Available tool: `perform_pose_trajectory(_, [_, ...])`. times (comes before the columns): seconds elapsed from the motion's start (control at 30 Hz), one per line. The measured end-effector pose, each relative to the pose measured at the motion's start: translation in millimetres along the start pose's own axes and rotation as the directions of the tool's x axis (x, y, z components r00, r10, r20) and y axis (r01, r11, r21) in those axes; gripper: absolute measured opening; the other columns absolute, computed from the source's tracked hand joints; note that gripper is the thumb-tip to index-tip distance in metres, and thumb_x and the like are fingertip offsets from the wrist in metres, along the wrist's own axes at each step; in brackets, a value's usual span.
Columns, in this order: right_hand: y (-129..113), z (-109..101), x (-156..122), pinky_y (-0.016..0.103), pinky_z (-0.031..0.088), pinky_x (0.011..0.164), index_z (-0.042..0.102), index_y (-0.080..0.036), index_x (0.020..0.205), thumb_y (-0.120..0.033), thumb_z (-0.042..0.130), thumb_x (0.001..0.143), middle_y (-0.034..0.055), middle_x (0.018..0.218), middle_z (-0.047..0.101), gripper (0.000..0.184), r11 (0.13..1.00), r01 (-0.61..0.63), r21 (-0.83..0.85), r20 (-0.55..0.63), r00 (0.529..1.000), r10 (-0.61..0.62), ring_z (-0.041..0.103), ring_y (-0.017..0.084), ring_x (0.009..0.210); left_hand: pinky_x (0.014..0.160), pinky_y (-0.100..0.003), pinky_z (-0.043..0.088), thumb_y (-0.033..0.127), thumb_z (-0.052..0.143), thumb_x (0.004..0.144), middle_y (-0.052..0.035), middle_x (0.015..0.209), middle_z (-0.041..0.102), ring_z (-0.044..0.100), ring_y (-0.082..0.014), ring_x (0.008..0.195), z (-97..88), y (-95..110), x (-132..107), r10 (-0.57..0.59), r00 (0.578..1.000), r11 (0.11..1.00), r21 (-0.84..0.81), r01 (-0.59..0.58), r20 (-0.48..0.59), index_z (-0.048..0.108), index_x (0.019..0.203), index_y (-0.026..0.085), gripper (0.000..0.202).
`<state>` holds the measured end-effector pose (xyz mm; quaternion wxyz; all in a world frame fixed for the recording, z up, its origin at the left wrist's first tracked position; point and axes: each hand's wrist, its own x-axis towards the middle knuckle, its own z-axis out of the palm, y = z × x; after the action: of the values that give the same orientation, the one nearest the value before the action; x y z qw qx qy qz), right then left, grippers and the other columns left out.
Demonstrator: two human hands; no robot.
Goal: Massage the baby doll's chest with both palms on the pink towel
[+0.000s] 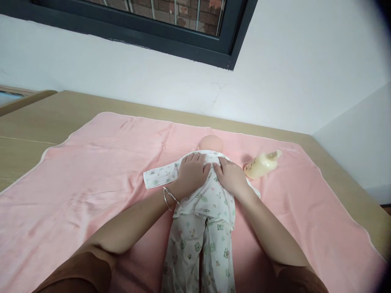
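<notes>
A baby doll [210,143] lies on its back on a pink blanket [91,171], dressed in a white patterned sleepsuit [201,228]. My left hand [192,171] rests flat on the doll's chest, fingers spread toward the collar, a thin bangle on the wrist. My right hand [229,174] lies beside it on the chest, fingers curled lightly onto the fabric near the neck. One empty-looking sleeve sticks out to the left. Only the top of the doll's head shows beyond my hands.
A pale yellow bottle [262,165] lies on its side on the blanket, just right of the doll's shoulder. The blanket covers a wooden table [36,122] set against a white wall under a dark-framed window [183,36].
</notes>
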<state>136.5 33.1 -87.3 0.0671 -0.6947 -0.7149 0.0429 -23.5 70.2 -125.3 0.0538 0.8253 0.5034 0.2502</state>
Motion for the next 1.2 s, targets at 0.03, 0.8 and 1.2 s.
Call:
perform_pose_trajectory(0.03, [-0.3,-0.2,-0.2,0.035,0.043,0.090,0.059,-0.018,0.122,-0.044,0.028,0.108,0.0137,0.120,0.072,0.043,1.000,-0.006,-0.003,0.001,1.000,0.006,0.065,0.029,0.112,0.107,-0.051,0.045,0.039,0.045,0.101,-0.0153,0.130,0.068,0.059,-0.0340,0.124,0.4,0.1,-0.2,-0.002,1.000,1.000,0.002,0.002,-0.002,0.062,0.129,0.015,0.040])
perform_pose_trajectory(0.8, [-0.1,2.1,1.1,0.033,0.039,0.077,0.058,-0.018,0.116,-0.043,0.028,0.109,0.0104,0.114,0.074,0.039,0.998,0.011,-0.062,-0.026,1.000,-0.013,0.068,0.027,0.103,0.107,-0.048,0.044,0.038,0.044,0.102,-0.0145,0.127,0.068,0.059,-0.0318,0.122,-1.2,1.8,-0.1,0.003,1.000,0.999,0.033,-0.003,0.017,0.061,0.129,0.012,0.041])
perform_pose_trajectory(1.2, [4.9,3.5,2.6,0.033,0.043,0.089,0.058,-0.016,0.123,-0.041,0.028,0.109,0.0135,0.123,0.070,0.042,0.998,0.040,0.045,-0.007,0.999,-0.039,0.064,0.027,0.115,0.106,-0.046,0.045,0.037,0.043,0.102,-0.0138,0.124,0.069,0.061,-0.0303,0.119,-0.4,-2.7,3.7,0.042,0.999,0.999,0.007,-0.042,0.031,0.061,0.125,0.013,0.038])
